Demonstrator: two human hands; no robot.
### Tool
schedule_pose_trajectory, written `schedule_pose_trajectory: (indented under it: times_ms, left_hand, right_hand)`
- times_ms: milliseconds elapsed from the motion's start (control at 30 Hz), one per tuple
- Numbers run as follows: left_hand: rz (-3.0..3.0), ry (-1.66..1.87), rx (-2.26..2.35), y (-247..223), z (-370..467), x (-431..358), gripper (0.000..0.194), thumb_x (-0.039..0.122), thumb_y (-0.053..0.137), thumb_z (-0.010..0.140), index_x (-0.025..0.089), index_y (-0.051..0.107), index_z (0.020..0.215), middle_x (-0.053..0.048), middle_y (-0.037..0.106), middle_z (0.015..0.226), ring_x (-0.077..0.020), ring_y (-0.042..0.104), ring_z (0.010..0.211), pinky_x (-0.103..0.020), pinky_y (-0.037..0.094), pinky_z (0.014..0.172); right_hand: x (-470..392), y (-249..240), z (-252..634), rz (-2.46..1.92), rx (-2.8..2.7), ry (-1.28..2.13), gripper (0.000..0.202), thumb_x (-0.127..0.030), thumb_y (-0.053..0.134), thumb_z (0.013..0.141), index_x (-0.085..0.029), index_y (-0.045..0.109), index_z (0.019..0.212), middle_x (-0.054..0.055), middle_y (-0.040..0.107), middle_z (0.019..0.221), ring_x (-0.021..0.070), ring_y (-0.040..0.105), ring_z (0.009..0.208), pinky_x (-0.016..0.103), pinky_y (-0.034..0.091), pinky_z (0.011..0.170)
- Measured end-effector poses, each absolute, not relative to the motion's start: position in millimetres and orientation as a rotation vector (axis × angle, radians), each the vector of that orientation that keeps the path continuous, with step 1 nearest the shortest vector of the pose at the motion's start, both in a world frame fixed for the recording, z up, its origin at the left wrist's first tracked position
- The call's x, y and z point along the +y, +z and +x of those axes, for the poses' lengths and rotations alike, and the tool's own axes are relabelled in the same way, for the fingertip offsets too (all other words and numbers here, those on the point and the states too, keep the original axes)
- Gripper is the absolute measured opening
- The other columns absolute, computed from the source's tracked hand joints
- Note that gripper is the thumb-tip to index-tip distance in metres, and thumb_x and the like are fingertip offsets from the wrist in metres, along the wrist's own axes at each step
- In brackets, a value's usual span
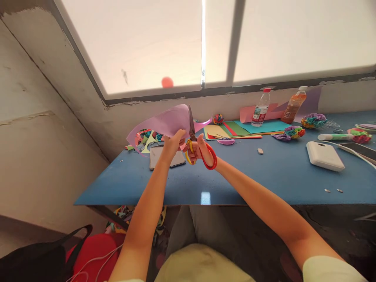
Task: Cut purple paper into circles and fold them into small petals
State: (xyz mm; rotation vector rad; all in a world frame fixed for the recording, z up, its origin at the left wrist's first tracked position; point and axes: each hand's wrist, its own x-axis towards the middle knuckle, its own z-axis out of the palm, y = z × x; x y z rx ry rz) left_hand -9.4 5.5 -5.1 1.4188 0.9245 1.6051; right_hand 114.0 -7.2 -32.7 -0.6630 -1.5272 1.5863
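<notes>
A curved sheet of purple paper [167,122] is raised above the table, pinched along its lower edge by my left hand [175,144]. My right hand [197,150] is wrapped round scissors [192,124] with one red and one yellow handle. Their dark blades point up at the right side of the sheet, and a narrow purple strip sticks out beyond them. Under my left hand lies a tablet-like device [177,159] on the blue table. How far the blades are apart is hard to make out.
Coloured paper sheets [249,128] lie at the back, beside a clear bottle [261,109] and an orange-brown bottle [294,105]. Paper flowers [294,132], a white power bank [324,156] and a phone [360,150] are on the right. Paper scraps [149,138] lie at the left.
</notes>
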Motion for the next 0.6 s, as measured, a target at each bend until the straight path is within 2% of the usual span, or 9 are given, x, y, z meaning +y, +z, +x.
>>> schedule_pose_trajectory:
  times_ms: [233, 400, 500, 600]
  left_hand:
    - [1.452, 1.589, 0.881, -4.5, -10.0, 3.0, 0.036, 0.025, 0.056, 0.067, 0.02, 0.023, 0.054, 0.005, 0.018, 0.052, -0.0042, 0.017, 0.042, -0.023, 0.013, 0.038]
    - [1.425, 1.631, 0.855, -4.9, -10.5, 6.9, 0.036, 0.023, 0.056, 0.067, 0.02, 0.024, 0.051, 0.006, 0.019, 0.049, -0.0038, 0.018, 0.041, -0.022, 0.015, 0.038]
    - [1.406, 1.742, 0.816, -4.9, -4.4, 4.7, 0.039, 0.027, 0.058, 0.07, 0.019, 0.026, 0.049, 0.007, 0.021, 0.047, -0.0041, 0.021, 0.041, -0.022, 0.019, 0.04]
    - [1.325, 1.913, 0.861, -5.6, 7.7, -2.6, 0.04, 0.035, 0.066, 0.069, 0.019, 0.034, 0.05, 0.007, 0.03, 0.046, -0.0049, 0.029, 0.043, -0.022, 0.027, 0.043]
  right_hand:
    - [-6.9, -40.1, 114.8, -0.664, -1.521, 1.57, 0.08, -0.087, 0.017, 0.068, -0.016, 0.053, 0.07, -0.008, 0.022, 0.048, 0.005, 0.022, 0.037, 0.021, 0.03, 0.036]
    - [-5.1, -44.1, 116.7, -0.656, -1.517, 1.5, 0.073, -0.089, 0.027, 0.063, -0.018, 0.046, 0.065, -0.009, 0.022, 0.047, 0.0038, 0.02, 0.034, 0.018, 0.022, 0.03]
    - [-4.6, -44.7, 116.1, -0.653, -1.513, 1.478, 0.072, -0.089, 0.03, 0.062, -0.018, 0.044, 0.065, -0.01, 0.022, 0.045, 0.0034, 0.019, 0.033, 0.018, 0.022, 0.029]
    - [-5.7, -46.6, 113.2, -0.643, -1.504, 1.478, 0.074, -0.09, 0.029, 0.06, -0.019, 0.043, 0.065, -0.01, 0.022, 0.044, 0.0035, 0.02, 0.033, 0.018, 0.022, 0.03]
